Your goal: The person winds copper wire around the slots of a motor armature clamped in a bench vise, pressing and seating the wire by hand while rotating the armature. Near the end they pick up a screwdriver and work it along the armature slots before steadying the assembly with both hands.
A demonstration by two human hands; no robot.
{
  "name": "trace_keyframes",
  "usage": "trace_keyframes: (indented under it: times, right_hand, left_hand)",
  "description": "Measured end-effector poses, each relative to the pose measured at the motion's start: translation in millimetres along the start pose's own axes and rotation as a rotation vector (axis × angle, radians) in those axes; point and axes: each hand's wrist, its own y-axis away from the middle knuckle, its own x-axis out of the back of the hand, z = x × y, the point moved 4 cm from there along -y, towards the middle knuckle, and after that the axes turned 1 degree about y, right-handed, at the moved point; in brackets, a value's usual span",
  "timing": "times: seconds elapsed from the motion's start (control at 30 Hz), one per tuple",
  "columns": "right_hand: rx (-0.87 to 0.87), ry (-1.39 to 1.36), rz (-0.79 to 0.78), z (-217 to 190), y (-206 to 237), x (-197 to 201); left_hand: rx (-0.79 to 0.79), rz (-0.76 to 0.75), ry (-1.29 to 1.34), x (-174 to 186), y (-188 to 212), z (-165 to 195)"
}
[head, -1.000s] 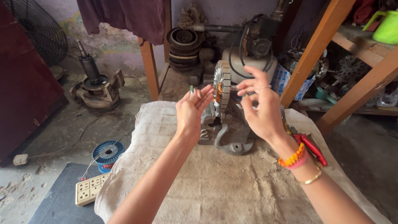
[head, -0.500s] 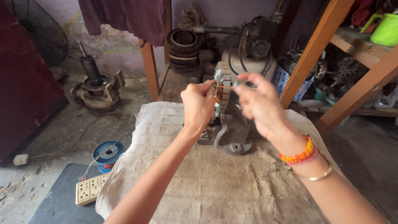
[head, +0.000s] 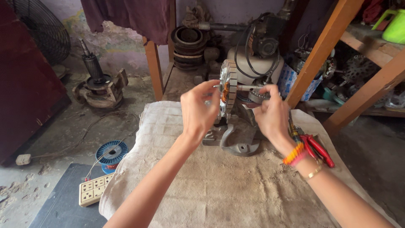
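Note:
A ring-shaped motor stator (head: 230,84) with copper windings stands upright on a grey metal stand (head: 238,141), on a sackcloth-covered table (head: 219,194). My left hand (head: 198,110) is raised at the stator's left face, thumb and fingers pinched on its edge. My right hand (head: 272,114) is on the stator's right side, its fingertips closed on a short metal rod (head: 248,88) that sticks out of the middle of the stator. Orange and gold bangles circle my right wrist.
Red-handled pliers (head: 317,150) lie on the cloth by my right wrist. On the floor at left are a blue wire spool (head: 111,153), a white socket strip (head: 93,190) and an old motor part (head: 99,86). Wooden posts (head: 154,67) and a cluttered shelf stand behind.
Both hands have moved forward and closed in on the stator. The left fingers, spread a second ago, now pinch its edge. The right hand has dropped and taken hold of the rod.

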Motion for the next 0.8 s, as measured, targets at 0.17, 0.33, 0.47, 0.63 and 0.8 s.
trace_keyframes:
  times: [0.17, 0.33, 0.47, 0.63, 0.8]
  right_hand:
    - [0.064, -0.221, -0.074, -38, 28, 15]
    - [0.160, -0.292, -0.064, -71, 34, 33]
    - [0.438, -0.231, 0.031, -78, 13, 49]
    - [0.426, -0.286, -0.284, -62, 2, 26]
    - [0.379, -0.319, -0.334, -52, 3, 20]
  left_hand:
    - [-0.619, -0.210, -0.245, -7, 33, 33]
    - [-0.499, -0.234, -0.080, -25, 35, 36]
    - [-0.371, -0.234, 0.052, -23, 36, 31]
    - [0.034, -0.202, 0.277, -15, 34, 11]
    - [0.384, -0.051, 0.765, -13, 12, -19]
